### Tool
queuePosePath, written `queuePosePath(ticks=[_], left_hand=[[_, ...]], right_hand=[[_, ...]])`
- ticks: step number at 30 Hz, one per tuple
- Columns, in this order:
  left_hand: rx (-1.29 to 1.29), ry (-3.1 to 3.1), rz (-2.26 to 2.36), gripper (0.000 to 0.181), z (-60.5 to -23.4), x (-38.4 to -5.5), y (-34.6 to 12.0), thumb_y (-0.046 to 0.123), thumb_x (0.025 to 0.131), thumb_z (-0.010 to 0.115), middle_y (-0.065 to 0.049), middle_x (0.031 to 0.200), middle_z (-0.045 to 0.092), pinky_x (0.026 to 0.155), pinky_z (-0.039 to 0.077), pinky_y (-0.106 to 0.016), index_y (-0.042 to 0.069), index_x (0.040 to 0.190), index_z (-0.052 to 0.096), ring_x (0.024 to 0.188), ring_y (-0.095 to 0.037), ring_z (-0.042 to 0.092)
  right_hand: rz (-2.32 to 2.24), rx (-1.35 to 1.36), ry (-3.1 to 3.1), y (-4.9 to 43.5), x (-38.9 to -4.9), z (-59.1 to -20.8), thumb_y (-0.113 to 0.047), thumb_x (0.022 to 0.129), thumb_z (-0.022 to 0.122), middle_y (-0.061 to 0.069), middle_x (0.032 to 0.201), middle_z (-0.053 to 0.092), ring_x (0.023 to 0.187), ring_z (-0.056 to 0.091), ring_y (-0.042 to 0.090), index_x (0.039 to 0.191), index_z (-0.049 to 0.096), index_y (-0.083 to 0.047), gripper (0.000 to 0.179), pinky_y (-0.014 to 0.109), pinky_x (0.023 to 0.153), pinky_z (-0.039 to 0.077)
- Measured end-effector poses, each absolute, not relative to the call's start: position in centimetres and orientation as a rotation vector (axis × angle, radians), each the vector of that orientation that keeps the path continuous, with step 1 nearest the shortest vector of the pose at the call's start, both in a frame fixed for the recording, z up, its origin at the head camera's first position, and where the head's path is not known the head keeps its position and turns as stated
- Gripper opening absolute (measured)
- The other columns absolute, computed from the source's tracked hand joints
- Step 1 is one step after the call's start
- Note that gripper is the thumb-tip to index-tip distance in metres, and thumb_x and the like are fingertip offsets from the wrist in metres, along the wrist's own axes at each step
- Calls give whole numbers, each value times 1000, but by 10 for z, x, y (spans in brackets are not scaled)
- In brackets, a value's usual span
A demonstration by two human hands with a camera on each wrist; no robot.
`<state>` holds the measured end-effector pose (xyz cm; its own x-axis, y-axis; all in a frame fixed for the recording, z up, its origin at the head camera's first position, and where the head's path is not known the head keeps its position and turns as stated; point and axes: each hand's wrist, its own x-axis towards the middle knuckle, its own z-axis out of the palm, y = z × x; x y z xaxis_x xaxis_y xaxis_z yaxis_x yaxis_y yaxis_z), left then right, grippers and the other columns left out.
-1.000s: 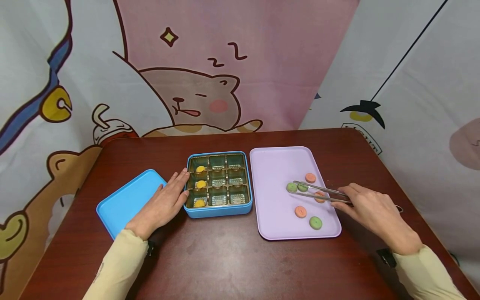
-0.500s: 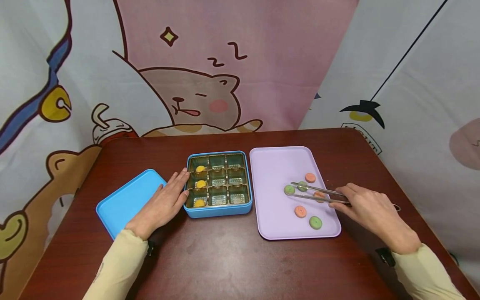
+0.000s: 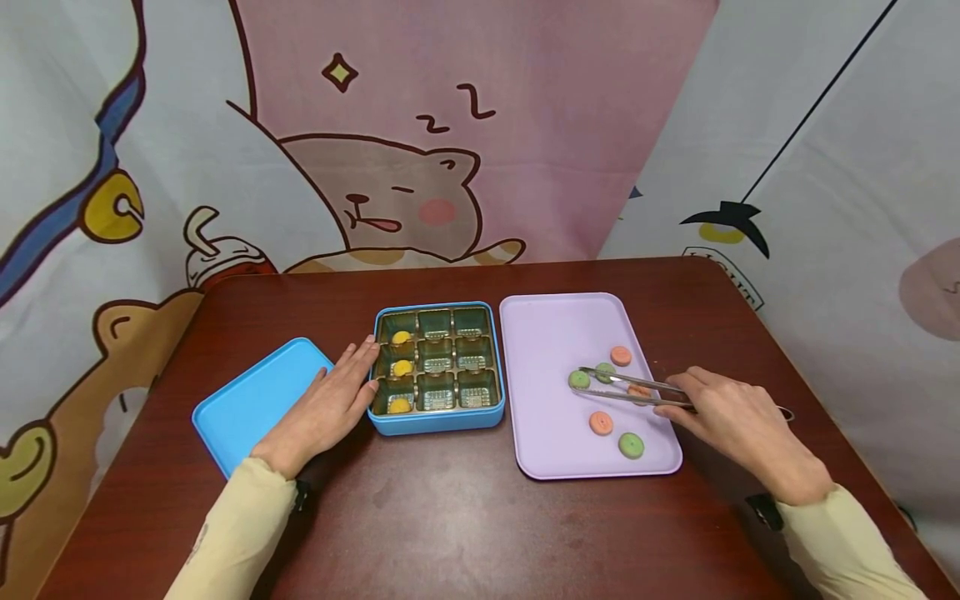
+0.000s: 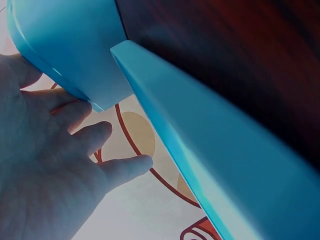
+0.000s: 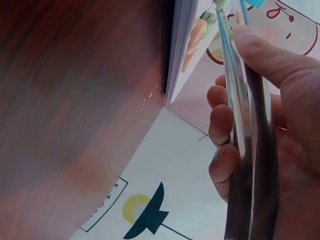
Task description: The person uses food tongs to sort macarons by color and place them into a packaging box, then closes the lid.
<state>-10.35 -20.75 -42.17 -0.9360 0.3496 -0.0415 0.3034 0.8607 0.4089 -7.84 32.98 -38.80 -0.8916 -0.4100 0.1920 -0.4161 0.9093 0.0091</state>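
My right hand [image 3: 723, 417] grips metal tongs [image 3: 637, 398] over the lilac tray [image 3: 540, 433]; thumb and curled fingers show around them in the right wrist view. The tong tips stand on either side of a green button-shaped disc [image 3: 579, 379]. Another green disc [image 3: 604, 372] and an orange disc [image 3: 639, 390] lie under the tong arms, partly covered. My left hand [image 3: 326, 408] rests its extended fingers against the left side of a blue box [image 3: 438, 426]. Inside that box, a gold divided insert holds yellow pieces [image 3: 402, 367] in its left column.
A blue lid [image 3: 255, 400] lies tilted on the table under my left forearm and hand. Orange discs [image 3: 601, 423] and a green disc [image 3: 631, 446] sit elsewhere on the tray. A printed cloth [image 3: 562, 125] hangs behind the brown table [image 3: 450, 517].
The tongs and right hand have shifted slightly left. The green disc between the tips has moved a little left and toward me. My left hand has stayed in place.
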Motion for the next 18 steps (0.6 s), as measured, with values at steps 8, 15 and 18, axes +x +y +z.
queuePosePath(ticks=[8,15,18], left_hand=[[518,2923,610,63,-423,-104,-208,35,112,43,-8,173,15,116,18,-74,8,166,22,157,-38,16],[500,2922,605,64,-423,-104,-208,34,112,45,-8,173,14,117,17,-73,9,166,22,157,-38,16],[496,2920,601,65,-422,-104,-208,34,111,45,-8,173,14,117,16,-73,9,166,21,157,-38,15]], right_hand=[[45,663,-2846,329,-80,-390,-36,78,91,6,87,69,60,58,14,101,75,-4,43,35,45,49],[50,690,-2813,328,-80,-389,-35,77,92,5,86,69,58,57,13,101,75,-5,42,34,44,47],[58,702,-2789,328,-80,-388,-34,76,91,4,86,69,57,57,13,101,75,-5,41,34,43,46]])
